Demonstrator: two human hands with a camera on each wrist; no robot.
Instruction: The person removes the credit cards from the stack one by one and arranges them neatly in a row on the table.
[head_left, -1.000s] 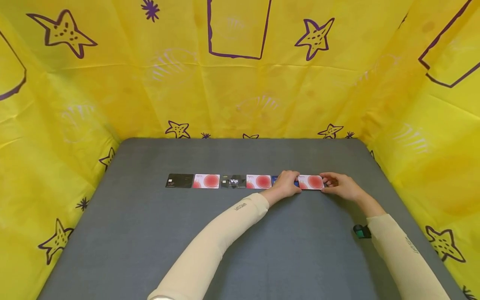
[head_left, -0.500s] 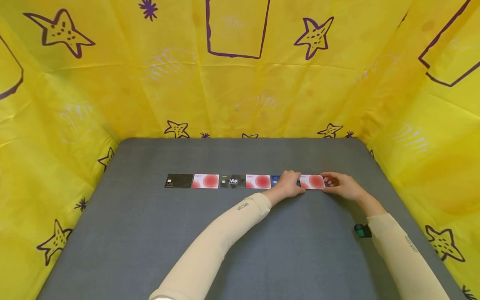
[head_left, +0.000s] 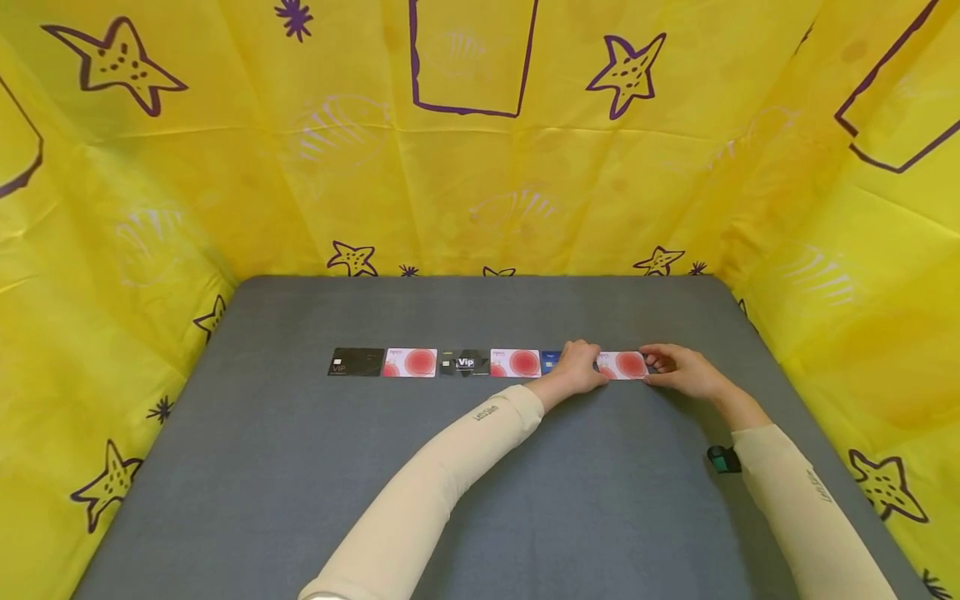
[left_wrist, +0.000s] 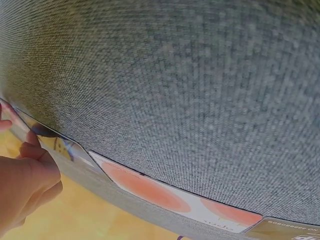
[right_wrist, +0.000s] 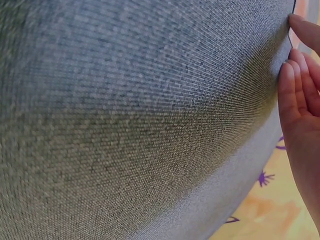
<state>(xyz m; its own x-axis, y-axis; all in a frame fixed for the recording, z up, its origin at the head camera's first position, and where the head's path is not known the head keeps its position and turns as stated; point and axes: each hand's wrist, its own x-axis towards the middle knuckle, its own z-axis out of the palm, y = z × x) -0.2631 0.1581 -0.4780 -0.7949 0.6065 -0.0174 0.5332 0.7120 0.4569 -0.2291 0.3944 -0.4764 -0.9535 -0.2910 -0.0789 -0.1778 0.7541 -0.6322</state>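
Note:
Six-wide in a straight row, several plastic cards lie on the grey table. The rightmost is a pink-and-white card with a red circle (head_left: 622, 365). My right hand (head_left: 684, 372) holds its right edge, thumb and fingers at the near and far corners. At its left edge, my left hand (head_left: 576, 368) grips the near and far corners. That hand partly covers a blue card (head_left: 551, 362). Further left come a pink card (head_left: 516, 363), a dark Vip card (head_left: 465, 363), another pink card (head_left: 410, 363) and a black VIP card (head_left: 356, 362).
A grey cloth covers the table (head_left: 480, 500). Yellow printed curtains (head_left: 465, 192) hang at the back and both sides. Beside my right sleeve lies a dark strap with a green patch (head_left: 723, 459), partly hidden by the sleeve.
The rightmost pink card shifted slightly right, then back left and a little toward me. Both hands stay at its edges. The other cards keep their places in the row.

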